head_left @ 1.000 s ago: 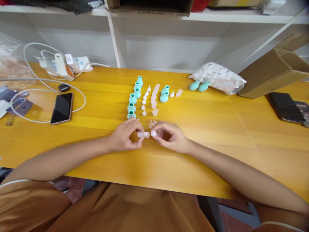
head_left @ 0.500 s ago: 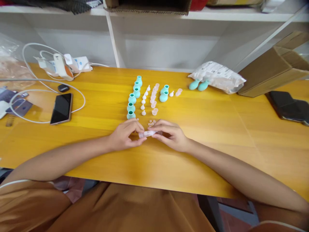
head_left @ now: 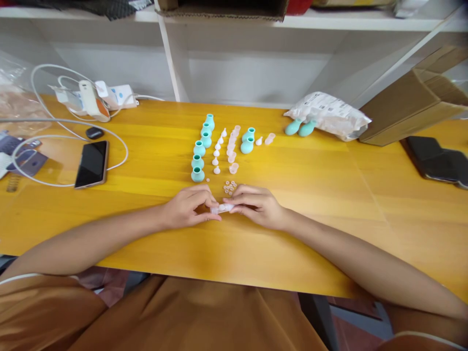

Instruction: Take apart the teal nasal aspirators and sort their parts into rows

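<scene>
Small translucent plastic tube [head_left: 222, 208] in the pinching grip of left hand [head_left: 187, 208] and right hand [head_left: 258, 207].

The glossy yellow wooden bench [head_left: 329, 195] carries rows of small teal rubber bulbs [head_left: 199, 148], translucent caps [head_left: 231, 156], a black phone [head_left: 92, 164] and a crinkled plastic bag [head_left: 327, 114].

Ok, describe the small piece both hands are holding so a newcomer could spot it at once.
On the yellow table, follow the column of teal bulbs toward the near edge. There the left hand and right hand meet, pinching a clear little tube. It alone is lifted off the wood, lying sideways between fingertips.
</scene>
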`<action>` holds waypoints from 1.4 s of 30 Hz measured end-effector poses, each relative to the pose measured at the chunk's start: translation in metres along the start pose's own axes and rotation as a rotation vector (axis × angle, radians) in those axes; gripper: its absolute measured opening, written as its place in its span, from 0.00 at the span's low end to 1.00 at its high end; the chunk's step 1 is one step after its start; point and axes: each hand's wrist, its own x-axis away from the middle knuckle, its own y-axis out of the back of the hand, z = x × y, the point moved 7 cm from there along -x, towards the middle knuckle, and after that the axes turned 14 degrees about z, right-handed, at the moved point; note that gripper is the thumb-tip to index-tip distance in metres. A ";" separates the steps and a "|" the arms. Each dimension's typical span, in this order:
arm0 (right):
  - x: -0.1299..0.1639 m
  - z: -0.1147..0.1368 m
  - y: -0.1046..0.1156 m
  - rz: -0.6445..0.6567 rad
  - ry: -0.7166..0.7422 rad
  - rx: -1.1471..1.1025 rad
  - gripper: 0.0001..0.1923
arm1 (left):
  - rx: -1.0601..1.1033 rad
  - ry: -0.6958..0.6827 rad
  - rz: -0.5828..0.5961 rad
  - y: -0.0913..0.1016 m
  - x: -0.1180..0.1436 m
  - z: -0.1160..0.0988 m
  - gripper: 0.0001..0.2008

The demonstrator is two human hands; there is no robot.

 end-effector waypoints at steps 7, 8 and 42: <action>-0.001 0.001 0.000 -0.022 0.003 -0.022 0.15 | 0.019 0.021 0.040 -0.002 -0.001 0.003 0.12; -0.002 0.001 0.000 -0.034 0.005 -0.030 0.15 | 0.026 0.018 0.031 -0.001 -0.001 0.003 0.12; 0.015 -0.064 0.057 -0.270 -0.396 0.250 0.07 | 0.049 0.252 0.108 -0.009 -0.010 0.014 0.06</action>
